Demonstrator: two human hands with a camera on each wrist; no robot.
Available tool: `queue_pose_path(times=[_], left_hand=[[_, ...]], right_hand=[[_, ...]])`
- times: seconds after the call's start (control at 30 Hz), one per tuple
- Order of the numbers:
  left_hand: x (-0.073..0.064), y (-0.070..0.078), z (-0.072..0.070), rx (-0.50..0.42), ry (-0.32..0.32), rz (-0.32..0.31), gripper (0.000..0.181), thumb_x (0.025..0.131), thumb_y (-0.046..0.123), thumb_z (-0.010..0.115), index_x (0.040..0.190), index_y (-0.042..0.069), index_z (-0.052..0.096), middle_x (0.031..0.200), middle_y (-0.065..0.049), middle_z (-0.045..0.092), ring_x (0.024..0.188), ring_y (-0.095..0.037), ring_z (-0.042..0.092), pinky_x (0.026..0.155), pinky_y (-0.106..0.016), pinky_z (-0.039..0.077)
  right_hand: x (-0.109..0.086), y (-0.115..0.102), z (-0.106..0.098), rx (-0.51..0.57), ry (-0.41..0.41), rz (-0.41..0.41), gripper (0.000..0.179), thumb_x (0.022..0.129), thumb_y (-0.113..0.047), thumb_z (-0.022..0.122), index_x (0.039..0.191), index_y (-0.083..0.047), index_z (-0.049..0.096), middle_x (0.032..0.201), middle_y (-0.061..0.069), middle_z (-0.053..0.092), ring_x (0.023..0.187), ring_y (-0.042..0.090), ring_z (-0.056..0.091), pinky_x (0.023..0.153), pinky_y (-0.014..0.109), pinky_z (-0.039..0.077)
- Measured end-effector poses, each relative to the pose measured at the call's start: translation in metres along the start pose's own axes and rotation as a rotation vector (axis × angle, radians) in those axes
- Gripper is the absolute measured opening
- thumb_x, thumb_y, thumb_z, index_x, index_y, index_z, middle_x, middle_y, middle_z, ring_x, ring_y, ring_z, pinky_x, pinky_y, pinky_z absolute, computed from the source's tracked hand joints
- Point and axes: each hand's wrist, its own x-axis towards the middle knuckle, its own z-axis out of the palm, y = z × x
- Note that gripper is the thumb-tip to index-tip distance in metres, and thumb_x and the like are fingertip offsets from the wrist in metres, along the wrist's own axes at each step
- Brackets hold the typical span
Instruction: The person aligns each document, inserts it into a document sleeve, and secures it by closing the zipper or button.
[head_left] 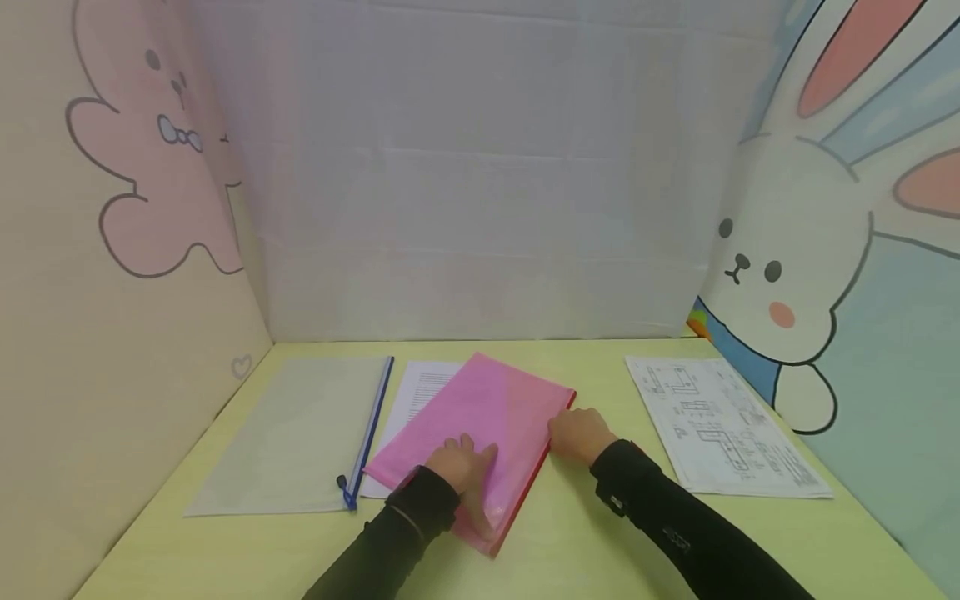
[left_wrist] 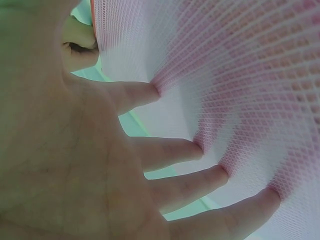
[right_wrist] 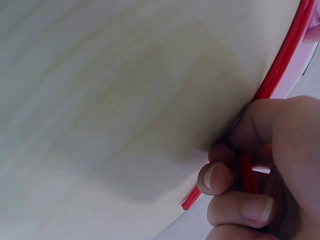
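- Nearest you, your left hand [head_left: 459,471] lies with its fingers spread apart, the fingertips pressing on a pink mesh pouch [head_left: 465,408] and gripping nothing.
- The pouch lies slantwise at the middle of the pale yellow counter [head_left: 600,533], its red zip [right_wrist: 282,60] along the right side, one end near you and the other far and right.
- A little farther and to the right, your right hand [head_left: 579,435] has its fingers curled together, clamped on a red pull [right_wrist: 248,175] close to the zip's far end.
- The step in hand appears to be working that zip; you cannot tell from here whether it is being opened or closed. The next move seems to call for the left hand to hold the mesh flat while the right draws the pull in line with the zip.
- Partly under the pouch, on its left, is a printed sheet [head_left: 427,387]; beyond that, farther left, lies a pale pouch [head_left: 292,442] with a blue zip [head_left: 375,417].
- Well apart on the right lies paper with line drawings [head_left: 720,425].
- Farthest off stands a white backdrop [head_left: 480,183].
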Motion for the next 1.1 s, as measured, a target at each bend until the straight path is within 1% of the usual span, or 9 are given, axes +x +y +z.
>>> queue_pose_path(times=[0.27, 0.57, 0.83, 0.97, 1.1], left_hand=[[0.000, -0.001, -0.001, 0.011, 0.029, 0.011, 0.121, 0.046, 0.059, 0.099, 0.147, 0.016, 0.050, 0.127, -0.023, 0.055, 0.108, -0.036, 0.056, 0.087, -0.047, 0.054], [-0.001, 0.000, -0.001, 0.014, 0.026, 0.012, 0.121, 0.046, 0.060, 0.099, 0.148, 0.016, 0.049, 0.132, -0.024, 0.054, 0.112, -0.037, 0.056, 0.088, -0.047, 0.055], [-0.001, 0.000, 0.000, 0.007, 0.032, 0.018, 0.121, 0.046, 0.059, 0.099, 0.148, 0.016, 0.050, 0.130, -0.024, 0.055, 0.110, -0.037, 0.057, 0.087, -0.048, 0.055], [-0.001, 0.000, 0.000, 0.004, 0.038, 0.026, 0.121, 0.046, 0.059, 0.099, 0.148, 0.015, 0.050, 0.129, -0.024, 0.055, 0.110, -0.037, 0.057, 0.087, -0.049, 0.055], [-0.001, 0.000, 0.000, -0.010, 0.027, 0.016, 0.122, 0.046, 0.059, 0.099, 0.149, 0.016, 0.049, 0.130, -0.024, 0.054, 0.111, -0.038, 0.056, 0.089, -0.050, 0.054]], right_hand=[[0.001, 0.001, -0.001, -0.080, 0.031, -0.035, 0.014, 0.095, -0.013, 0.068, 0.085, -0.003, 0.067, 0.063, 0.006, 0.049, 0.058, 0.024, 0.048, 0.063, 0.036, 0.046], [0.000, 0.002, 0.000, -0.078, 0.021, -0.029, 0.014, 0.095, -0.013, 0.069, 0.086, -0.003, 0.067, 0.063, 0.006, 0.049, 0.058, 0.023, 0.048, 0.063, 0.036, 0.046], [-0.001, 0.004, 0.002, -0.086, 0.063, -0.047, 0.017, 0.096, -0.011, 0.066, 0.081, -0.002, 0.065, 0.062, 0.005, 0.046, 0.057, 0.023, 0.044, 0.060, 0.037, 0.044], [0.002, 0.010, 0.006, -0.121, 0.104, -0.044, 0.019, 0.096, -0.010, 0.065, 0.078, -0.003, 0.064, 0.060, 0.005, 0.045, 0.056, 0.023, 0.042, 0.057, 0.038, 0.043], [0.005, 0.012, 0.006, -0.145, 0.134, -0.046, 0.020, 0.096, -0.009, 0.064, 0.077, -0.002, 0.063, 0.059, 0.005, 0.045, 0.054, 0.022, 0.041, 0.055, 0.039, 0.044]])
